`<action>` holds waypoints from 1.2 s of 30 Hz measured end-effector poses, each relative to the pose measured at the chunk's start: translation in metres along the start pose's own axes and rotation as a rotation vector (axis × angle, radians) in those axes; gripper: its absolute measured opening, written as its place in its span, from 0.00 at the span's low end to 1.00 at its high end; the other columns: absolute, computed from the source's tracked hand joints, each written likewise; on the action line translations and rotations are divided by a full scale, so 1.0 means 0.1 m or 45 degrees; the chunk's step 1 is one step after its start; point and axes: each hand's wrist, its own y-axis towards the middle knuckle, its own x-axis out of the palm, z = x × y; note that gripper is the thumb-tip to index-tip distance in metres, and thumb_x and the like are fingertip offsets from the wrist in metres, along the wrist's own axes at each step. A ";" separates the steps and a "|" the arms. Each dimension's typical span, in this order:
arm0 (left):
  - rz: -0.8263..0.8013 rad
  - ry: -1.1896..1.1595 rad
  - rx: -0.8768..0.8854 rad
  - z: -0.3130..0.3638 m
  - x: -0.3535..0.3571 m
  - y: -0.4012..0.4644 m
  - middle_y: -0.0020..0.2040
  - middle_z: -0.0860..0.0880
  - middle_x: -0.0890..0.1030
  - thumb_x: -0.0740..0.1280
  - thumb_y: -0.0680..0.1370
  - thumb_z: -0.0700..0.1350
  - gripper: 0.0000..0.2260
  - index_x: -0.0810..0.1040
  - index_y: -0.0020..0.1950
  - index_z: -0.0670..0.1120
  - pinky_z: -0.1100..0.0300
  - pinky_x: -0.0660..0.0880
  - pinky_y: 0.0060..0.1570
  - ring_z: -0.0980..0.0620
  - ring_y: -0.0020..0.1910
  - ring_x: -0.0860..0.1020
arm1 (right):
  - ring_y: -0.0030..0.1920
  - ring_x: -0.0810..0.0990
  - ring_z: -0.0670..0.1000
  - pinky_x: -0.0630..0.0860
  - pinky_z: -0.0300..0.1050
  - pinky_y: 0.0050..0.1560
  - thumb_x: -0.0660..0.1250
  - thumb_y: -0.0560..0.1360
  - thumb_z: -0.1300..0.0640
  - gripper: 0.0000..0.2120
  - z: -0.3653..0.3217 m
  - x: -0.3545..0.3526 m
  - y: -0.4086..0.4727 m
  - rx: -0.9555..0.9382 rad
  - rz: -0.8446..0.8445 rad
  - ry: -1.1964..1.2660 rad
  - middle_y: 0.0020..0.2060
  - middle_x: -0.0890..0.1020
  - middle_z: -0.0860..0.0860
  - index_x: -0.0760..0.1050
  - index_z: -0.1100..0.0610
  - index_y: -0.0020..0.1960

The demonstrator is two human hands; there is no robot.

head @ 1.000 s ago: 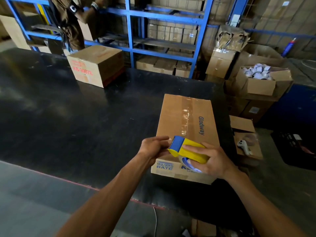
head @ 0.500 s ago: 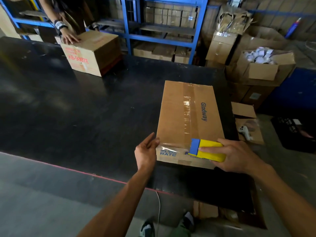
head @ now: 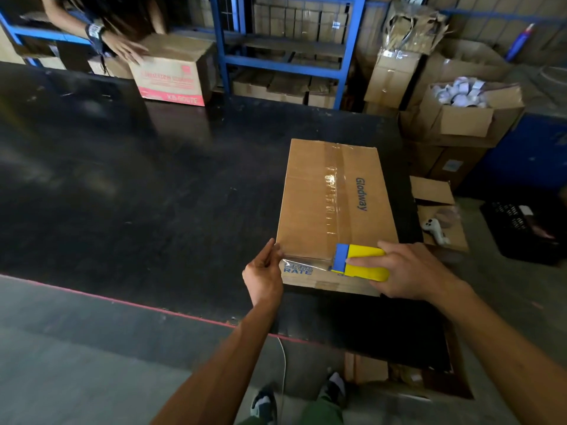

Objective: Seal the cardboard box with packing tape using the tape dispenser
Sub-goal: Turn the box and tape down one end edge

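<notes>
Cardboard box (head: 334, 207) lies flat on black tabletop (head: 153, 194), near its right edge. Right hand (head: 411, 271) grips yellow-blue tape dispenser (head: 360, 261) at box's near edge. Left hand (head: 263, 277) pinches clear tape (head: 302, 261) end at near-left corner.

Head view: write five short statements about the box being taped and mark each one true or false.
1. The right hand holds a yellow and blue tape dispenser. True.
2. The dispenser is at the far end of the cardboard box. False: it is at the near end.
3. The left hand pins clear tape at the box's near left corner. True.
4. The box lid carries no tape. False: a clear tape strip runs along its centre seam.
5. The box sits on a white table. False: the black table is dark.
</notes>
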 end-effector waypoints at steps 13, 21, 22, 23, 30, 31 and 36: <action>0.047 -0.026 -0.022 -0.04 0.02 0.01 0.57 0.51 0.85 0.76 0.75 0.42 0.19 0.81 0.65 0.45 0.75 0.75 0.48 0.71 0.50 0.79 | 0.44 0.66 0.46 0.64 0.43 0.41 0.59 0.77 0.34 0.23 -0.02 -0.06 0.07 0.033 -0.088 0.015 0.49 0.68 0.45 0.58 0.25 0.71; -0.368 -0.025 -0.032 -0.04 -0.28 0.29 0.65 0.47 0.81 0.77 0.73 0.38 0.27 0.76 0.71 0.42 0.67 0.79 0.53 0.63 0.53 0.83 | 0.52 0.75 0.49 0.71 0.44 0.46 0.61 0.76 0.35 0.23 -0.03 -0.09 0.06 0.060 -0.111 0.065 0.52 0.71 0.46 0.60 0.24 0.69; -0.432 0.063 0.077 -0.05 -0.33 0.33 0.65 0.47 0.81 0.76 0.74 0.38 0.27 0.75 0.72 0.42 0.64 0.79 0.58 0.61 0.56 0.82 | 0.53 0.75 0.49 0.71 0.44 0.46 0.61 0.76 0.35 0.23 -0.03 -0.10 0.06 0.058 -0.109 0.071 0.52 0.72 0.46 0.60 0.25 0.70; -0.474 0.227 0.262 -0.06 -0.37 0.39 0.66 0.48 0.79 0.76 0.74 0.39 0.27 0.74 0.73 0.43 0.62 0.76 0.63 0.62 0.59 0.80 | 0.54 0.75 0.49 0.71 0.44 0.47 0.61 0.76 0.36 0.23 -0.04 -0.10 0.06 0.056 -0.109 0.071 0.53 0.72 0.46 0.60 0.25 0.70; -0.872 1.020 1.687 0.03 -0.25 0.62 0.80 0.41 0.62 0.66 0.81 0.46 0.28 0.64 0.78 0.40 0.40 0.52 0.78 0.44 0.80 0.59 | 0.61 0.74 0.52 0.65 0.45 0.46 0.62 0.76 0.36 0.24 -0.10 -0.08 0.08 0.036 -0.094 0.002 0.59 0.73 0.49 0.62 0.27 0.71; -0.910 1.062 1.738 0.09 -0.19 0.59 0.80 0.42 0.60 0.65 0.81 0.47 0.29 0.62 0.79 0.40 0.42 0.50 0.79 0.44 0.80 0.57 | 0.62 0.73 0.52 0.65 0.45 0.47 0.62 0.76 0.36 0.24 -0.11 -0.08 0.09 0.041 -0.096 -0.005 0.60 0.73 0.49 0.62 0.28 0.71; -1.104 1.471 2.010 0.09 0.22 0.77 0.82 0.43 0.55 0.55 0.85 0.57 0.30 0.55 0.81 0.41 0.46 0.49 0.80 0.45 0.81 0.51 | 0.64 0.73 0.52 0.68 0.45 0.51 0.63 0.76 0.36 0.25 -0.13 -0.09 0.08 0.057 -0.083 -0.021 0.64 0.73 0.49 0.62 0.28 0.71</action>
